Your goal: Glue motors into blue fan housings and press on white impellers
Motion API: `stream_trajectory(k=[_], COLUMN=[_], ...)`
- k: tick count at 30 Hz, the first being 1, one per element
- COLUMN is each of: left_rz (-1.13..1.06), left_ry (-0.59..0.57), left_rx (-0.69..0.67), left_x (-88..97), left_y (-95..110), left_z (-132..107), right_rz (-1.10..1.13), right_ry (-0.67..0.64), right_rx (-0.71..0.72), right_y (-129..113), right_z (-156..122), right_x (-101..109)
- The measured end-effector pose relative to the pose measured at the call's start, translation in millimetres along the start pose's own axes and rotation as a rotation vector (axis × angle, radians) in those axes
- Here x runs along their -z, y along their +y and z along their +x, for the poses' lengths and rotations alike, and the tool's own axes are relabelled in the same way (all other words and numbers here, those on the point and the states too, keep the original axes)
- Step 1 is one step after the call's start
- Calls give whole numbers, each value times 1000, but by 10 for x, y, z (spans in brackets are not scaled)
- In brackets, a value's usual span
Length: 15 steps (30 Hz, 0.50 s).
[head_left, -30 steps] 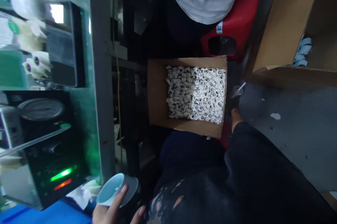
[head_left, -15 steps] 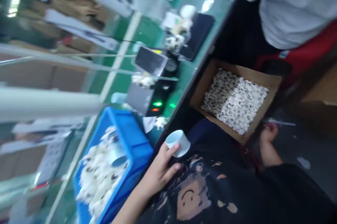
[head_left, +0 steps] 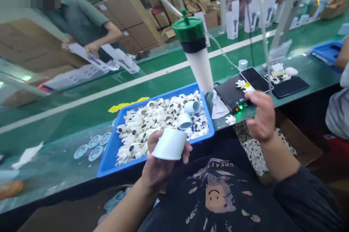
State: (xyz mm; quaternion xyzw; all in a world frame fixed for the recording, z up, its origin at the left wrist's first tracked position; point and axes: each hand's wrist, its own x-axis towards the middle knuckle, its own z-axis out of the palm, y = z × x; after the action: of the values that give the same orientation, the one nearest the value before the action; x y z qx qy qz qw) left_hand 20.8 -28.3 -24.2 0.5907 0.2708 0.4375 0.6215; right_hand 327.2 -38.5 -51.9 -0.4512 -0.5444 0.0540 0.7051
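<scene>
My left hand [head_left: 160, 159] is closed around a pale blue cup [head_left: 171, 144], tilted with its lipped end downward, in front of the blue tray [head_left: 105, 163]. Heaped in that tray are small white claw-like parts [head_left: 147, 123] with dark round spots. Two more pale blue cups lie on the heap, one on its side [head_left: 193, 107] and another nearer me [head_left: 185, 120]. To the right, my right hand [head_left: 261, 117] is raised before the black box with lit lamps [head_left: 231, 92]. Its thumb and forefinger are apart, and nothing shows between them.
A white hanging tool with a green cap [head_left: 192, 39] dangles over the tray's far right corner. Phones [head_left: 291, 86] lie on the bench at right. Below my right arm stands a carton [head_left: 305, 148] of white parts. Co-workers handle white boxes [head_left: 88, 57] across the green belt.
My view has swung from the right-hand carton to the bench. The right hand has risen from beside the carton to bench height. The left hand still holds the cup, now turned lip down.
</scene>
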Motion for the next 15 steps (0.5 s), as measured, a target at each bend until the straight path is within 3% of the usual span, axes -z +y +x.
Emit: stream_trajectory(k=[3, 6, 9, 12, 15], left_rz=[-79, -147, -228, -290, -303], left_ry=[107, 152, 128, 66, 11], left_rx=[-13, 34, 35, -10, -44], left_x=[168, 339, 497, 617, 705], left_y=[57, 38, 5, -28, -56], left_z=[28, 60, 96, 136, 170], right_rz=[167, 369, 449, 509, 504], right_ry=[-191, -353, -386, -338, -382], right_rx=[0, -163, -211, -178, -255], right_y=[-16, 14, -26, -176, -376], right_z=[625, 998, 1079, 1016, 936], right_x=[-753, -1143, -1216, -1144, -1095])
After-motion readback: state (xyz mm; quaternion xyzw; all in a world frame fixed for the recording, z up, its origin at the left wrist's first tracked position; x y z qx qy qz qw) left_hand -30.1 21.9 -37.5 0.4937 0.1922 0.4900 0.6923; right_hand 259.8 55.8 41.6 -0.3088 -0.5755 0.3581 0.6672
